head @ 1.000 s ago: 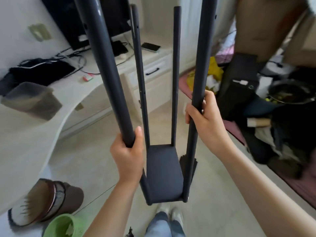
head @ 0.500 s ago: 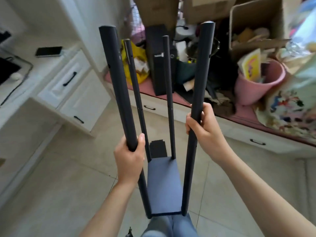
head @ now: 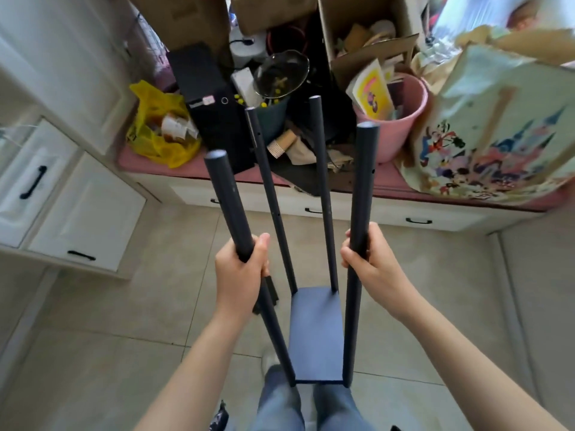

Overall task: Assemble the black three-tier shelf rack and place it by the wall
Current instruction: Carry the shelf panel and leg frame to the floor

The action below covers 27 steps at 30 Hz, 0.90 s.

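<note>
The black shelf rack (head: 317, 331) hangs upright in front of me, above the tiled floor. It shows one flat dark shelf at the bottom and four black poles rising from its corners. My left hand (head: 239, 275) grips the near left pole (head: 228, 200) about halfway up. My right hand (head: 370, 265) grips the near right pole (head: 362, 188) at a similar height. The two far poles stand free between my hands. A small black part (head: 272, 290) shows just behind the left pole near my left hand. My legs and a foot show below the shelf.
A low pink-topped bench (head: 311, 194) with white drawers runs across ahead, crowded with a yellow bag (head: 158, 129), a black box (head: 211, 104), a pink bucket (head: 398, 126), cardboard boxes and a cartoon-print bag (head: 497, 135). White drawer cabinets (head: 62, 206) stand at the left. Tiled floor lies around me.
The view has swung right, from the white desk to the cluttered bench, and the rack has come with it. Both hands keep the same grip on the near poles.
</note>
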{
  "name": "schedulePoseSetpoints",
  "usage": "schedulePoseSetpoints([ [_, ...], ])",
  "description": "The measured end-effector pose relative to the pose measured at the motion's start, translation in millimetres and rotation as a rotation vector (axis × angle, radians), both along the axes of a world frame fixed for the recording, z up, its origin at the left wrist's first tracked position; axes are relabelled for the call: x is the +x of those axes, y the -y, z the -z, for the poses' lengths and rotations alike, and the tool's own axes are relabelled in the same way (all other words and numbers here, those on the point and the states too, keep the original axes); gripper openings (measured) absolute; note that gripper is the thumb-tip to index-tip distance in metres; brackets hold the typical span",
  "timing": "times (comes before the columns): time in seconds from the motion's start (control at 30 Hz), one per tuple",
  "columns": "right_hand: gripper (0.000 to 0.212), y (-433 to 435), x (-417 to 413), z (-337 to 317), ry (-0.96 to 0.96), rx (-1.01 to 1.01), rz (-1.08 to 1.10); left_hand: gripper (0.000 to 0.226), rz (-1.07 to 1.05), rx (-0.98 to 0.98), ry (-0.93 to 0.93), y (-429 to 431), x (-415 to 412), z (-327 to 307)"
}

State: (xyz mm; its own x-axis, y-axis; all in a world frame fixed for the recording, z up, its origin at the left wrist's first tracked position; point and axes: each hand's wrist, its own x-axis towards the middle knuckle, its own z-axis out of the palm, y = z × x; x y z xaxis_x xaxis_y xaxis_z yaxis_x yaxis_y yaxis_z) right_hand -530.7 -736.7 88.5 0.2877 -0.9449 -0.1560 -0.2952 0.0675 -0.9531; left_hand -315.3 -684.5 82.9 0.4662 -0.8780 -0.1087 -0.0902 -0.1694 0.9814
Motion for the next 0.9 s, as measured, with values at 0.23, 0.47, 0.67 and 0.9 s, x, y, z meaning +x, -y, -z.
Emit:
schedulePoseSetpoints([
  [0.23, 0.012, 37, -74, 28, -0.186, 0.202, -0.033, 0.029, 0.095, 0.163, -0.025, 26, -61, 39],
  [0.47, 0.011, 73, -108, 36, -0.193, 0.290, 0.032, 0.032, 0.293, 0.350, 0.005, 30, -86, 71],
  [0.67, 0.022, 80, -108, 75, -0.259, 0.378, -0.003, 0.013, 0.403, 0.506, 0.023, 59, -67, 105],
  [0.9, 0.035, 101, -83, 150, -0.305, 0.415, 0.097, 0.015, 0.372, 0.606, 0.098, 90, -53, 169],
])
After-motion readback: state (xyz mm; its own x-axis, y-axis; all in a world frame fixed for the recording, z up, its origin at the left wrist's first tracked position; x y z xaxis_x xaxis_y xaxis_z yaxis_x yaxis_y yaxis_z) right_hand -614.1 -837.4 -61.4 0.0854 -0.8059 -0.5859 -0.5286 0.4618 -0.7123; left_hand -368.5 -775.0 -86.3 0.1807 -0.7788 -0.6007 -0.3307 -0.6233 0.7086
